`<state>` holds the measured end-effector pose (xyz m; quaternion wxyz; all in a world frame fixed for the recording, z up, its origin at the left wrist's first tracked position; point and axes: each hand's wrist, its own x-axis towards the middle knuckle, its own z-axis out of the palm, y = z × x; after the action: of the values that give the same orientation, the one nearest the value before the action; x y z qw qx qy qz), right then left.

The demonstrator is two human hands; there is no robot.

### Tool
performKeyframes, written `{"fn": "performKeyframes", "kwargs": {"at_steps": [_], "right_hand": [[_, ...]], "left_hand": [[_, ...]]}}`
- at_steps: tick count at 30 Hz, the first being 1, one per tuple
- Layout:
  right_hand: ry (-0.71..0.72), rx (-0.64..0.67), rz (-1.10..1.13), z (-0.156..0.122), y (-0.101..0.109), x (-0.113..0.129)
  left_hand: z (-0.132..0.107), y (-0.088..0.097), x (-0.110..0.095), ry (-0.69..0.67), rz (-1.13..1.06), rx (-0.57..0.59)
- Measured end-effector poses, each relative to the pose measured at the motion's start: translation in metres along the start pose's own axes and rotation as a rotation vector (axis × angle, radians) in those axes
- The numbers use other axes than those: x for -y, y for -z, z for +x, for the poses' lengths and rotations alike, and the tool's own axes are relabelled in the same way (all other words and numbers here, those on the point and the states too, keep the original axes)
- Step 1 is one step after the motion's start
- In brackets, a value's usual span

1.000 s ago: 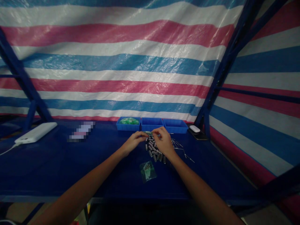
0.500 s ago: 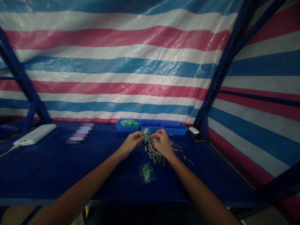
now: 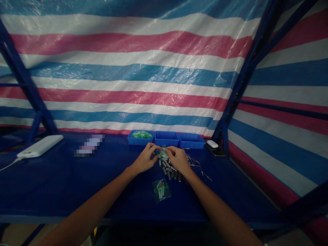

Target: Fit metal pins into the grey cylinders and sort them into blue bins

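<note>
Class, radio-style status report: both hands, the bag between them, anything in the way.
Left hand, right hand at the clear bag; grips unclear. Metal cylinders close by, possibly in the way. Second bag lies nearer the person.

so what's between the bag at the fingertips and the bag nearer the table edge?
Head view: loose grey cylinders, then a strip of blue tabletop before the nearer bag.

Left hand (image 3: 145, 159) and right hand (image 3: 179, 159) close together, fingers (image 3: 155, 147) bent, forearms (image 3: 102, 204) angled inward
</note>
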<state>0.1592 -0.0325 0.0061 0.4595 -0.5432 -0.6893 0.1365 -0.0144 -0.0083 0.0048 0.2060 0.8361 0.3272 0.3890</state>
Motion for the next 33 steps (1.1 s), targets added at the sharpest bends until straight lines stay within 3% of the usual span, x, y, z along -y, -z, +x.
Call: {"fn": "performKeyframes", "kwargs": {"at_steps": [5, 9, 12, 15, 19, 21, 24, 27, 30, 33], "right_hand": [[0.183, -0.058, -0.102, 0.000, 0.004, 0.000], [0.336, -0.013, -0.178, -0.002, 0.003, 0.000], [0.456, 0.057, -0.214, -0.005, 0.002, 0.000], [0.501, 0.059, -0.222, -0.006, 0.000, 0.003], [0.359, -0.021, -0.061, -0.006, 0.001, 0.006], [0.259, 0.046, 0.075, -0.005, 0.002, 0.007], [0.064, 0.190, 0.334, -0.003, 0.000, 0.006], [-0.126, 0.169, 0.535, -0.001, -0.006, 0.004], [-0.173, 0.061, 0.522, 0.000, -0.009, 0.002], [0.049, -0.038, 0.228, -0.001, -0.005, 0.000]], "left_hand": [[0.003, -0.003, 0.003, 0.224, -0.193, 0.034], [0.005, -0.002, 0.005, 0.512, -0.416, 0.150], [0.006, -0.002, 0.006, 0.589, -0.508, 0.156], [0.006, 0.000, 0.005, 0.510, -0.464, 0.037], [0.006, 0.008, 0.000, 0.130, -0.077, -0.303], [0.004, 0.011, -0.002, -0.051, 0.081, -0.364], [0.001, 0.012, -0.002, -0.235, 0.158, -0.332], [-0.001, 0.009, 0.000, -0.286, 0.177, -0.257], [0.000, 0.008, 0.002, -0.200, 0.128, -0.142], [0.002, 0.006, 0.002, 0.054, -0.160, 0.016]]}}
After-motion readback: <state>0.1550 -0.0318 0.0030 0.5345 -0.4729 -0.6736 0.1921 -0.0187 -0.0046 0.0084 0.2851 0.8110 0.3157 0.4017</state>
